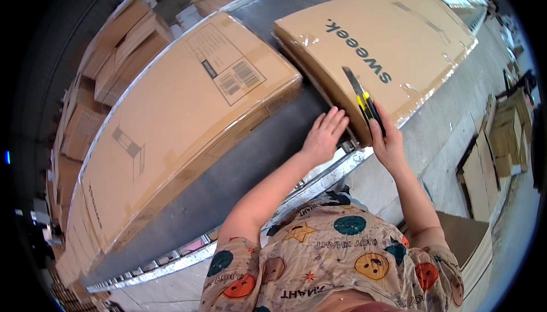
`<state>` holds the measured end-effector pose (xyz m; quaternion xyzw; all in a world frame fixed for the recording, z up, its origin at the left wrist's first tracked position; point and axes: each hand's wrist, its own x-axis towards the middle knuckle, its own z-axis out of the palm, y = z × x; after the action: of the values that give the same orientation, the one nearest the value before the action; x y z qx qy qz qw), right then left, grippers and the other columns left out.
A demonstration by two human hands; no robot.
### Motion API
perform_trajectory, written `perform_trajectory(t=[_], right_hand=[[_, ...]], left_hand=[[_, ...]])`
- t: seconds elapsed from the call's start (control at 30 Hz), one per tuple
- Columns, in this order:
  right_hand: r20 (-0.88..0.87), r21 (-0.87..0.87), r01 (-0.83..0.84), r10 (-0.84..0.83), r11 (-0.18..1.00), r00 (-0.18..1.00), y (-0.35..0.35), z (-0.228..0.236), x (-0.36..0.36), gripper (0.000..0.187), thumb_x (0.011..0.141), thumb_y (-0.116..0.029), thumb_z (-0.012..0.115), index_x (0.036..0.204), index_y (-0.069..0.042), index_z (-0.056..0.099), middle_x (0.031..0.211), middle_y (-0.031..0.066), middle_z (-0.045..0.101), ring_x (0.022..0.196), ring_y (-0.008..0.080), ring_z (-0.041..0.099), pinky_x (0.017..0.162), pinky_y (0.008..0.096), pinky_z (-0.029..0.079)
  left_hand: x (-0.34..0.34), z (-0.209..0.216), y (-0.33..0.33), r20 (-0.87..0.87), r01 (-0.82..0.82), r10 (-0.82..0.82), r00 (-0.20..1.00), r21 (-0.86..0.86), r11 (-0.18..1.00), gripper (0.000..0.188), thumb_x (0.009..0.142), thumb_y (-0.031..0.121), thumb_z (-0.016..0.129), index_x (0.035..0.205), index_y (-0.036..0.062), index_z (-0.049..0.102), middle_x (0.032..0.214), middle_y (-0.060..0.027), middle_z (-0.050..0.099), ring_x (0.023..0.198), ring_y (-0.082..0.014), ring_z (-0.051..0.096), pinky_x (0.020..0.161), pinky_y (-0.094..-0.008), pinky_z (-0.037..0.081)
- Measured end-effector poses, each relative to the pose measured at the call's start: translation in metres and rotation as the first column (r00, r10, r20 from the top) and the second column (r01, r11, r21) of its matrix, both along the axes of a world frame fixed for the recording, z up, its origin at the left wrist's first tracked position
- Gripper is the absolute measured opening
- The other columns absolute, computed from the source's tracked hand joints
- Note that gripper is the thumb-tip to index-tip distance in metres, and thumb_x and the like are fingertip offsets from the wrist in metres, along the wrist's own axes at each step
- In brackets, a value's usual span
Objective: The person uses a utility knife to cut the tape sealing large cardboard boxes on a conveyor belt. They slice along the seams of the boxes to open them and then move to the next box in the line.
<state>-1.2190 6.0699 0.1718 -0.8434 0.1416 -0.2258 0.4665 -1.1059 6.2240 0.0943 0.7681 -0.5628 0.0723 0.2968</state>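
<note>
My right hand is closed around a black and yellow utility knife. Its long blade extends away from me over the printed top of a large flat cardboard box. Whether the blade touches the cardboard, I cannot tell. My left hand has its fingers stretched out, close to the near left side of that box, and holds nothing. To the left lies a second large flat box, with a label and a line drawing on top. A dark gap separates the two boxes.
Both boxes lie on a dark conveyor belt with a metal side rail in front of me. Stacked cartons stand beyond it at the left. More cardboard leans at the right on the concrete floor.
</note>
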Motion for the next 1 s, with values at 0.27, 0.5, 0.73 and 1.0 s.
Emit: perform_trajectory(t=[0.27,0.5,0.73,1.0], right_hand=[[-0.009,0.45,-0.046,0.056,0.892,0.998,0.02,0.004,0.062,0.032,0.09,-0.02,0.062,0.113,-0.001,0.051,0.07,0.0006,0.054,0.049,0.0066,0.05,0.044,0.0206,0.04],[0.072,0.432,0.286,-0.349,0.856,0.934,-0.093,0.005,0.021,0.028,0.085,-0.027,0.067,0.09,-0.002,0.055,0.071,0.0025,0.055,0.053,0.0079,0.052,0.046,0.022,0.037],[0.056,0.768,0.312,-0.544,0.559,0.837,-0.175,-0.03,-0.033,0.023,0.084,-0.023,0.068,0.092,-0.003,0.059,0.076,0.0014,0.058,0.066,0.0083,0.053,0.058,0.0227,0.042],[0.036,0.865,0.205,-0.463,0.458,0.886,-0.189,-0.001,-0.028,0.022,0.084,-0.02,0.067,0.096,-0.005,0.056,0.077,0.0027,0.057,0.065,0.0114,0.056,0.059,0.0253,0.047]], left_hand=[[-0.007,-0.015,0.118,-0.096,-0.464,0.458,0.884,-0.059,0.884,0.047,0.068,0.009,0.066,0.114,0.0113,0.056,0.13,-0.0166,0.043,0.122,-0.0349,0.041,0.099,-0.0492,0.032],[-0.03,0.009,0.18,-0.384,-0.777,0.697,0.605,-0.095,0.622,0.018,0.08,0.005,0.065,0.098,0.0052,0.067,0.109,-0.0111,0.062,0.1,-0.0274,0.059,0.086,-0.0348,0.047],[-0.054,0.025,0.064,-0.456,-0.398,0.262,0.85,-0.231,0.888,0.012,0.079,0.002,0.065,0.091,0.0008,0.067,0.101,-0.0133,0.065,0.096,-0.0258,0.062,0.085,-0.033,0.047],[-0.064,0.049,-0.002,-0.319,-0.163,0.066,0.945,-0.289,0.943,0.015,0.077,0.002,0.067,0.092,0.0015,0.067,0.102,-0.0126,0.065,0.098,-0.0284,0.06,0.087,-0.0354,0.046]])
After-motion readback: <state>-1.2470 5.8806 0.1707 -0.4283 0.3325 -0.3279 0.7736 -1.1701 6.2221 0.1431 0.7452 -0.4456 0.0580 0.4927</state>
